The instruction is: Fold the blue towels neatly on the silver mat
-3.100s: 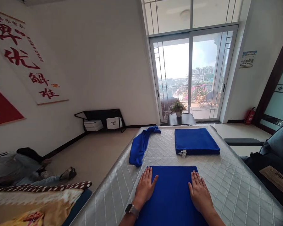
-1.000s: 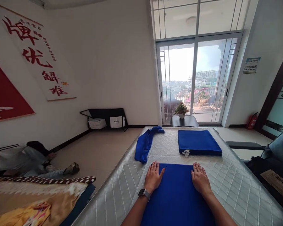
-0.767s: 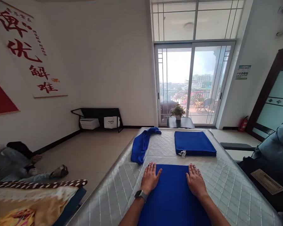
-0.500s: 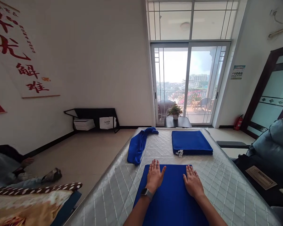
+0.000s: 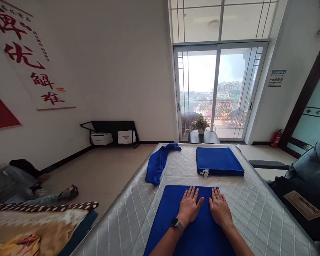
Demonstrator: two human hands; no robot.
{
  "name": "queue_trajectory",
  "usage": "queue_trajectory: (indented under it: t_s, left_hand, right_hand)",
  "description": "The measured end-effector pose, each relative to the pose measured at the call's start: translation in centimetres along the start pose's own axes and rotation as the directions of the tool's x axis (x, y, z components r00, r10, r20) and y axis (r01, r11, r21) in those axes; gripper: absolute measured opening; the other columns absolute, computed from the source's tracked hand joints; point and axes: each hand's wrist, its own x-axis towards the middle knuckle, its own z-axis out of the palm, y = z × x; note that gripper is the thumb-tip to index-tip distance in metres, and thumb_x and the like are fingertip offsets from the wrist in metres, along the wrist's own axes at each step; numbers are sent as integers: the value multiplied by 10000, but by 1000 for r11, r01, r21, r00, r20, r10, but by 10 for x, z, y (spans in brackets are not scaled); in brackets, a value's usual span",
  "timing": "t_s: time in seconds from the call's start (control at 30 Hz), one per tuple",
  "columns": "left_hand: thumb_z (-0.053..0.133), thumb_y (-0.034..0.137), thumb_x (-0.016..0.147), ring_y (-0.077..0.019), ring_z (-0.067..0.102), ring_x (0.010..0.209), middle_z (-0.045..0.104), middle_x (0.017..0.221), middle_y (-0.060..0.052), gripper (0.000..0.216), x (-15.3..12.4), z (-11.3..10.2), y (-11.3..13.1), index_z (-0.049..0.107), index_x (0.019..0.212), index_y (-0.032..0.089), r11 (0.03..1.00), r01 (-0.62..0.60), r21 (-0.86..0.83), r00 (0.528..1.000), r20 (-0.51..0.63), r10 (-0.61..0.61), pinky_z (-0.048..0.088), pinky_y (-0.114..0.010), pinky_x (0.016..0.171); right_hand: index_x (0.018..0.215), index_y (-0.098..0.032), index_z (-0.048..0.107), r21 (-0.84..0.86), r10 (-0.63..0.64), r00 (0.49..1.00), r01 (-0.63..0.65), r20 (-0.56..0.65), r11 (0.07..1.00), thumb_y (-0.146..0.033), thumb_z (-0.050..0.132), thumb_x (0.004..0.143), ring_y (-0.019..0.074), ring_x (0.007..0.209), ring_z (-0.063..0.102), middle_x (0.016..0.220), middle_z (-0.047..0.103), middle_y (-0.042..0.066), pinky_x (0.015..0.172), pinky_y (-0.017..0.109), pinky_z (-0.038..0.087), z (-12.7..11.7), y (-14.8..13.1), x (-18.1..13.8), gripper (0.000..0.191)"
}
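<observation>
A folded blue towel [image 5: 168,217] lies flat on the silver quilted mattress [image 5: 256,209] right in front of me. My left hand [image 5: 190,206], with a watch on its wrist, rests palm down on the towel's far half, fingers spread. My right hand [image 5: 219,209] lies flat beside it, close enough that the thumbs nearly meet. Neither hand holds anything. Farther off sits a neat stack of folded blue towels [image 5: 218,161] with a white label at its near edge. A crumpled blue towel [image 5: 158,164] lies at the mattress's far left edge.
A person [image 5: 18,181] lies on the floor at the left, by a patterned blanket [image 5: 40,227]. A small dark table with a potted plant [image 5: 201,124] stands before the glass balcony doors. A dark armchair [image 5: 306,174] is on the right, a black shelf [image 5: 112,133] by the wall.
Both hands have slid inward across the near towel, from its left and right edges to its middle, and now lie side by side. The camera view shifted slightly.
</observation>
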Motion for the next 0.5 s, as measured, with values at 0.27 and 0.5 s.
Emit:
queue_trajectory:
  t_s: [0.27, 0.5]
  left_hand:
    - [164, 643, 1019, -320, 371, 1485, 414, 1590, -201, 803, -31, -20, -104, 436, 1523, 81, 940, 286, 183, 956, -122, -267, 336, -488, 1200]
    - [182, 690, 996, -332, 401, 1467, 443, 1564, -227, 851, -31, -19, -112, 461, 1505, 67, 924, 330, 191, 940, -158, -303, 350, -485, 1186]
  right_hand:
    - [1588, -70, 267, 19, 22, 1000, -22, -1, 1000, -344, 221, 1007, 199, 1553, 145, 1665, 227, 95, 1257, 405, 104, -5, -4, -2, 644]
    - [1586, -68, 257, -35, 32, 999, -32, 14, 999, -342, 207, 1014, 208, 1556, 119, 1669, 202, 102, 1258, 422, 101, -12, -9, -19, 636]
